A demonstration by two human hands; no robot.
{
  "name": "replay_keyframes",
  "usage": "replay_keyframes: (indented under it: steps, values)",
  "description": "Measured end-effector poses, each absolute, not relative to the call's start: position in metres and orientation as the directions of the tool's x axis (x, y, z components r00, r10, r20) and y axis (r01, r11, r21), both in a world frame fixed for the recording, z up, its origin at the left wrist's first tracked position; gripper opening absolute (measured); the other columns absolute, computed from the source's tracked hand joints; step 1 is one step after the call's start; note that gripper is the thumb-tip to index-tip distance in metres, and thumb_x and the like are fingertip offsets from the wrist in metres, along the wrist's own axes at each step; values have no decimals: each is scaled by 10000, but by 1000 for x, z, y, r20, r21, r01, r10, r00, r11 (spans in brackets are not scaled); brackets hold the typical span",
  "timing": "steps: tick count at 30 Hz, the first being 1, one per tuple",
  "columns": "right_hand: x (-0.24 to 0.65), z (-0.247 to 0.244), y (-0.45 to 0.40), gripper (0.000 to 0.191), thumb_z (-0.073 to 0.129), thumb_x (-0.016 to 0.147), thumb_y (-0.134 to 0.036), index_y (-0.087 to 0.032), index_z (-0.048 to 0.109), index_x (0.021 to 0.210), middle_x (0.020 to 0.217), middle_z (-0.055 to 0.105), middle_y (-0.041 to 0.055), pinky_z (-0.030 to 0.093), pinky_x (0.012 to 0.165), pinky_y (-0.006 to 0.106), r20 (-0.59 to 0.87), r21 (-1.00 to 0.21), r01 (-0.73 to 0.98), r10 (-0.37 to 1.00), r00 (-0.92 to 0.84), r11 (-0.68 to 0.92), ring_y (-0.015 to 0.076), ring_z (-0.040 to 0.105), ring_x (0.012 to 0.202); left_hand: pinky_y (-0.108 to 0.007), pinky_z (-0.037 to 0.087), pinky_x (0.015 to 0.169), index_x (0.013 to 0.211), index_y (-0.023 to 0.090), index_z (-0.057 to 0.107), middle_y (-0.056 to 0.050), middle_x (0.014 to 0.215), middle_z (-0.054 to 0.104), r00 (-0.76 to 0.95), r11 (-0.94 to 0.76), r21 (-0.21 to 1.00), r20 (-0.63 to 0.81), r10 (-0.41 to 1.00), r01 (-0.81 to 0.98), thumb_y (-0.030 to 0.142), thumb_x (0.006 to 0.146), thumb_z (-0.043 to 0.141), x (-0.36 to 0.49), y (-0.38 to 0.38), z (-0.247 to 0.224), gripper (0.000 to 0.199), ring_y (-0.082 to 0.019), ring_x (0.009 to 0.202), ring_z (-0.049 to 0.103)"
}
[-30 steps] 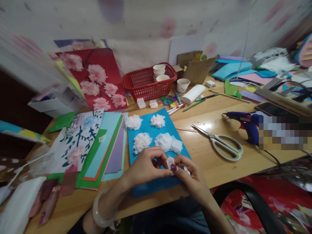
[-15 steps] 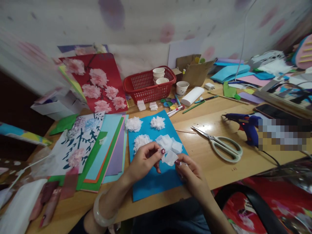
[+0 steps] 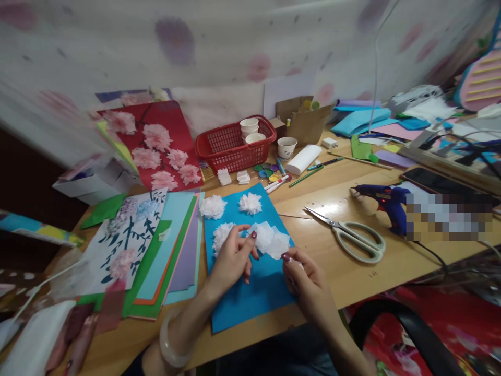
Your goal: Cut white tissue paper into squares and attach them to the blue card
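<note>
A blue sheet [image 3: 254, 292] lies on the wooden table with white ruffled paper flowers [image 3: 250, 203] near its top and left side. Thin white tissue pieces [image 3: 270, 239] spread above the sheet's middle, between my two hands. My left hand [image 3: 234, 256] is at their left, thumb and forefinger close together by the tissue's edge; whether anything is pinched there is too small to tell. On the right, my right hand [image 3: 303, 271] pinches the lower right corner of the tissue between thumb and forefinger, its other fingers curled.
Open scissors [image 3: 348, 235] and a blue glue gun [image 3: 385, 201] lie to the right. A red basket [image 3: 238, 151] with paper cups stands behind. Coloured sheets [image 3: 183, 261] and a red flower picture [image 3: 162, 146] are at the left.
The view has shifted slightly, so the table sits lower and farther left. The tissue piece between my hands has risen and now overlaps the other white pieces.
</note>
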State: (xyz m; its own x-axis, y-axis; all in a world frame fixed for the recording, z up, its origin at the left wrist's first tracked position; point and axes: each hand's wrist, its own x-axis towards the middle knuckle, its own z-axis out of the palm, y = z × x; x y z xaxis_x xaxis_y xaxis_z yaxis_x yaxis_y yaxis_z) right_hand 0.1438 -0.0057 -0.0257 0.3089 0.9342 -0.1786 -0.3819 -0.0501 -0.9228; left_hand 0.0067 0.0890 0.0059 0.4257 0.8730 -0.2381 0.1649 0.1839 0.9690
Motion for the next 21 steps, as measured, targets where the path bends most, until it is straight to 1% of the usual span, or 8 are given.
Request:
replay_keyframes:
  steps: [2,4,6,7,10,12,16,21]
  values:
    - [144,-25,-6,304,649,836,-501,-198,630,848,526,325,-85,198,424,216,-169,-947,-315,935,313,-66,90,258,454,-157,343,326,1129,220,557,65,648,567,369,30,981,-101,924,192,474,871,608,2,83,11,365,-60,353,435]
    - [144,-24,-7,288,642,847,-491,-204,657,866,542,332,-74,198,423,224,-137,-970,-234,938,318,-62,100,263,465,-167,420,441,923,202,681,6,708,608,388,-172,957,70,919,232,379,852,668,-1,77,16,191,-93,519,548]
    - [144,-23,-9,265,629,862,-473,-213,679,866,558,350,-62,200,417,231,-86,-988,-152,946,313,-40,107,263,469,-188,477,531,817,200,741,-51,821,665,466,-295,918,146,872,264,322,838,693,-2,72,19,133,-137,669,621]
    - [144,-22,-9,257,620,870,-463,-216,686,864,567,369,-55,207,415,232,-62,-993,-115,950,306,-28,109,268,470,-200,496,554,824,205,760,-68,869,683,503,-319,907,148,852,274,310,839,693,-2,71,20,126,-154,711,642]
    - [144,-18,-9,237,597,887,-428,-215,696,856,626,476,-22,249,431,234,-18,-1000,-30,955,297,-10,113,319,492,-223,531,590,886,211,782,-86,904,719,555,-313,907,113,824,280,276,844,679,-1,70,21,130,-185,772,682]
    - [144,-16,-8,223,598,886,-411,-213,694,851,659,517,-9,269,439,235,-4,-1000,3,954,300,-5,115,342,504,-227,532,596,864,208,787,-87,881,736,567,-322,901,109,816,290,237,843,664,0,71,21,128,-196,792,692]
    - [144,-16,-8,221,589,890,-414,-217,670,828,630,474,-24,253,422,232,-13,-1000,21,953,304,-20,108,325,484,-236,525,585,768,187,762,-71,784,734,554,-336,884,110,825,325,196,851,626,-1,74,22,159,-189,730,692]
    - [143,-20,-9,233,582,885,-427,-218,641,802,583,394,-44,241,408,228,-51,-998,9,941,334,-58,108,307,466,-263,586,557,807,162,695,-52,780,691,448,-112,962,-13,894,250,258,854,602,0,75,19,142,-174,625,701]
